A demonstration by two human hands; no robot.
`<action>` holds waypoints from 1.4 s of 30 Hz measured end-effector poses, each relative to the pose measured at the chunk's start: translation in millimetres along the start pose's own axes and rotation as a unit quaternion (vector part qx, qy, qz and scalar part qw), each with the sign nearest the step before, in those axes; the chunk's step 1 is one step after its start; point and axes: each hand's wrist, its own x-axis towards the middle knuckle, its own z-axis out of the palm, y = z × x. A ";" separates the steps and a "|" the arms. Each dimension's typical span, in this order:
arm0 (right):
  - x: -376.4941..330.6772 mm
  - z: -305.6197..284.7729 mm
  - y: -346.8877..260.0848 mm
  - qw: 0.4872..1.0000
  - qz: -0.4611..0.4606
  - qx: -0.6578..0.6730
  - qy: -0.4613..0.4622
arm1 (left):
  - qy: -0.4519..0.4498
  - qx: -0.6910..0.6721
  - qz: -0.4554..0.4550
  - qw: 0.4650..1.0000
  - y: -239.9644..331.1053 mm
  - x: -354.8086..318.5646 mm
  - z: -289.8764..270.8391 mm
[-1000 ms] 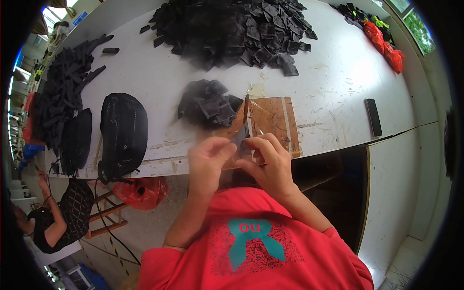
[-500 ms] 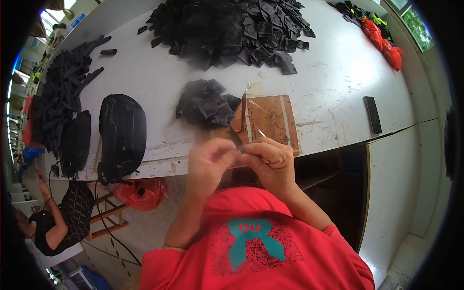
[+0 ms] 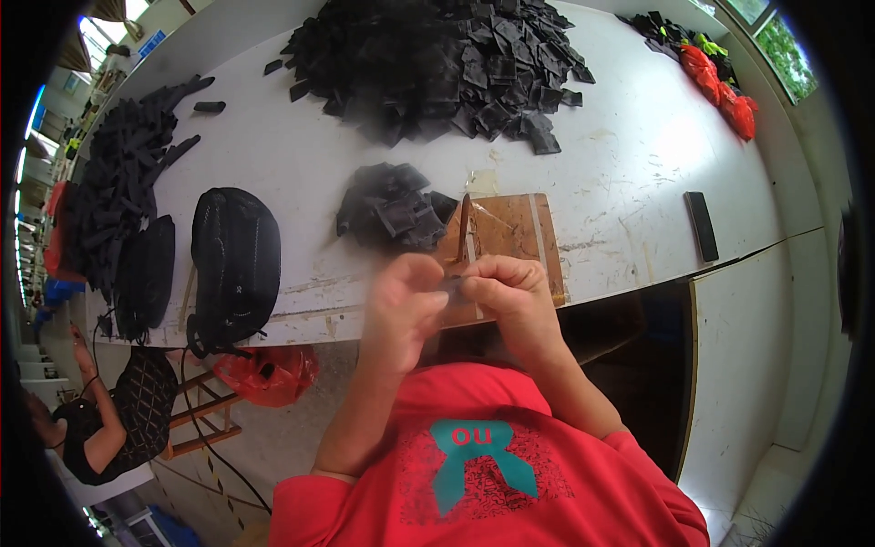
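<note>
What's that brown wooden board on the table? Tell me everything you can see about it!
The wooden board is a flat brown rectangle lying near the front edge of the white table. Pale strips run across it, and something clear and shiny, like tape or film, lies on its top. A small heap of black pieces sits against its left side. The left hand and right hand hover over its near end, hiding that part.

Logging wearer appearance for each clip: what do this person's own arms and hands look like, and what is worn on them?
Both forearms are bare from the short red sleeves down. The left hand and right hand wear no gloves; no rings, watch or bands can be made out, though the left hand is blurred. The red short-sleeved T-shirt carries a teal ribbon-shaped print over a dark speckled patch on the chest.
</note>
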 end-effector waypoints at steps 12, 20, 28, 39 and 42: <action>13.3 16.0 -63.6 0.998 -0.008 0.023 -0.061 | -0.188 -0.209 -0.058 0.958 39.1 16.4 29.4; 62.3 -2.0 -51.4 0.990 0.083 -0.005 -0.118 | -0.106 -0.160 -0.064 0.979 35.8 43.0 27.7; 43.6 -9.0 -46.0 0.933 -0.248 -0.258 0.049 | -0.024 0.268 0.391 0.880 37.5 43.0 39.6; 34.1 21.2 -54.5 0.743 -0.480 -0.452 0.117 | 0.027 0.018 0.289 0.957 36.1 41.5 45.6; 37.8 22.4 -56.9 0.709 -0.510 -0.469 0.131 | 0.005 -0.026 0.290 0.957 37.2 39.7 43.8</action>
